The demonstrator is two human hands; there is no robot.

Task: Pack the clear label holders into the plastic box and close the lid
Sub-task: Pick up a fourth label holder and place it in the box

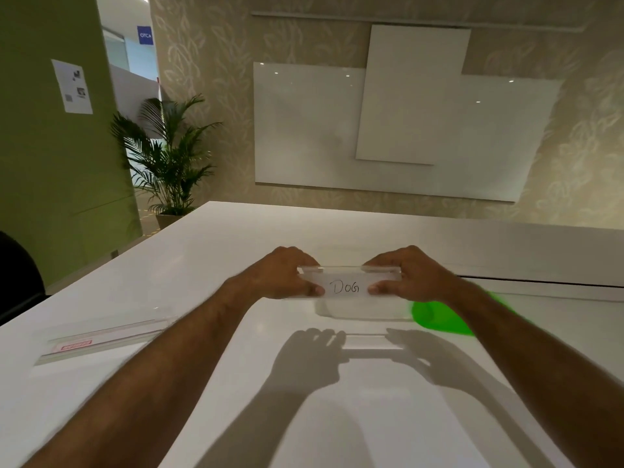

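Left grip: the left hand pinches the left end of the holder, thumb on the near face, fingers curled over the top edge.
Right grip: the right hand pinches the right end the same way, thumb in front, fingers behind.
Holder: a clear strip, held level between the two hands and lifted off the worktop; its face is turned to the person, and the card inside reads "DOG" in handwriting.
Box: a clear plastic box stands on the worktop right under and just behind the holder; it is open on top. I cannot tell if anything lies inside.
Lid: a green lid lies on the worktop just beside the box on its right, partly hidden by the right forearm.
Second holder: a long holder lies flat on the worktop well apart to the left, with a red and white label in it.
Shadow: the hands and the strip throw a shadow on the worktop near the person.
Room: whiteboards hang on the far wall; a plant stands past the far left corner of the worktop.
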